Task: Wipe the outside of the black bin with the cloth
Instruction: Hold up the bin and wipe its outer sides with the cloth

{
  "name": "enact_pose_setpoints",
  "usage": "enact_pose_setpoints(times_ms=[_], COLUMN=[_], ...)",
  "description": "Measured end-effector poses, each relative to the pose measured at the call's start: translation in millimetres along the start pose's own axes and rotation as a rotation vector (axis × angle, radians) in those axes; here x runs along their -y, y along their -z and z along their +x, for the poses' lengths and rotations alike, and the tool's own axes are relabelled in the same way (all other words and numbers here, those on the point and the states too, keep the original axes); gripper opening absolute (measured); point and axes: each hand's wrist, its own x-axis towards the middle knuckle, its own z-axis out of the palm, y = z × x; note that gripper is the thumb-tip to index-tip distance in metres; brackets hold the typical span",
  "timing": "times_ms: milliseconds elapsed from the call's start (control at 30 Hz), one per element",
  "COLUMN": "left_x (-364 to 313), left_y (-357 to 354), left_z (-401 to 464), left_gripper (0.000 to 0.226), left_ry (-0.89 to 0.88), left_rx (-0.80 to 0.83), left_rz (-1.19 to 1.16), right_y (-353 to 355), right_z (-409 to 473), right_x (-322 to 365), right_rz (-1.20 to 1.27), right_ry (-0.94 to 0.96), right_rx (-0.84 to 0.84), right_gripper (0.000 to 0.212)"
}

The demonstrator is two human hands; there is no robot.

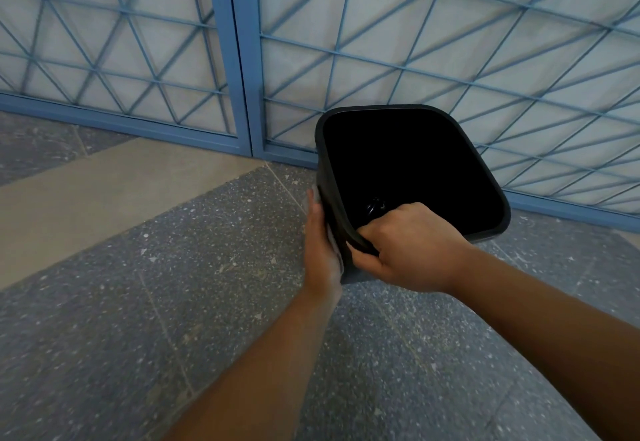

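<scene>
Two bare forearms enter from the near edge and converge on the bin; right hand (412, 246) grips the near rim of the black bin (408, 163), fingers curled over the edge into the interior, thumb lying along the outer wall. Left hand (320, 243) lies flat, fingers straight and together, against the bin's left outer wall, pressing a grey cloth (337, 253) between palm and wall; only thin strips of the cloth show, one past the fingertips and one along the palm's edge down toward the wrist. Bin tilted, its open mouth turned toward the camera; interior dark, a faint glossy mark low inside that cannot be identified; whether the base touches the ground cannot be told, as it is hidden behind the body. Below and around the bin: dark speckled stone floor (173, 302), crossed on the left by a paler beige band (104, 191). Just behind the bin, on the far side: blue metal-framed panels (242, 59) with a diagonal lattice of blue bars over whitish backing.
</scene>
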Motion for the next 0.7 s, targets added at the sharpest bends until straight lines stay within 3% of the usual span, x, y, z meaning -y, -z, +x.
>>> enact_pose_setpoints(times_ms=[133,233,367,467,700], left_x=[-0.7,4.3,26.6,11.2,5.6], left_y=[13.9,8.4,20.8,17.5,14.5], left_z=[26.9,17.7,13.4,31.1,14.4], left_gripper=[0.068,0.072,0.097,0.062,0.062], left_ry=[0.145,0.049,-0.03,0.041,0.018], left_rx=[-0.02,-0.009,-0.009,-0.076,0.019], left_rz=[-0.029,-0.013,0.065,0.01,0.06], right_y=[0.9,0.9,0.7,0.8,1.4], right_z=[0.3,0.1,-1.7,-1.1,0.0], right_x=[-0.3,0.8,0.3,0.3,1.7], right_rz=[0.016,0.022,0.012,0.022,0.024], right_ry=[-0.001,-0.007,-0.01,-0.017,-0.019], right_rx=[-0.001,-0.01,-0.011,-0.014,-0.003], right_gripper=[0.042,0.042,0.044,0.042,0.042])
